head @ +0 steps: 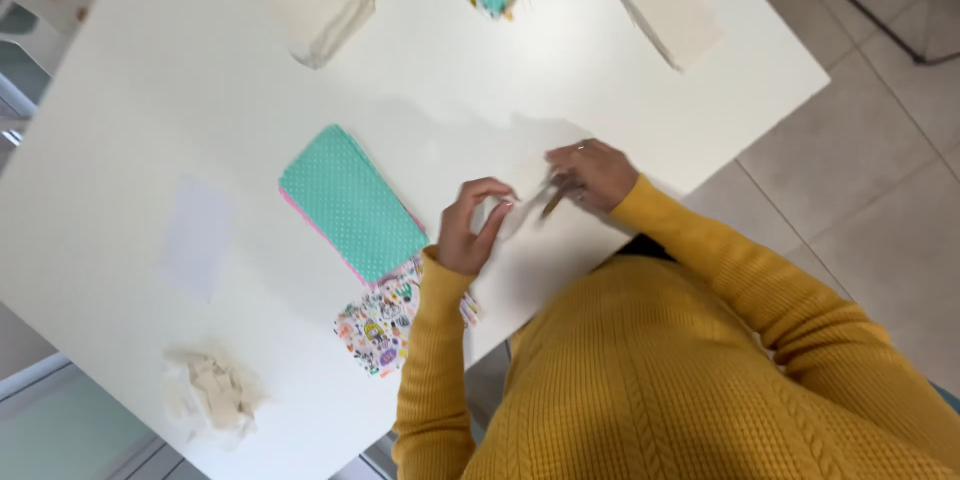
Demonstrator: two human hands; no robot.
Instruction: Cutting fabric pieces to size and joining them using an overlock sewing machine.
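Both hands working a pale fabric piece (530, 240) at desk (200, 90) near edge: left hand (470, 230) grip pinching it, right hand (592, 175) holding a thin tool (553, 198); teal stack (350, 202) lying untouched, likely early.

the thin tool (556, 197) in the right hand (592, 173) is too blurred to identify.

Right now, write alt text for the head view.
A person in a mustard sweater holds pale fabric on a white table, left hand pinching it, right hand gripping a thin tool. A teal dotted fabric stack lies beside them.
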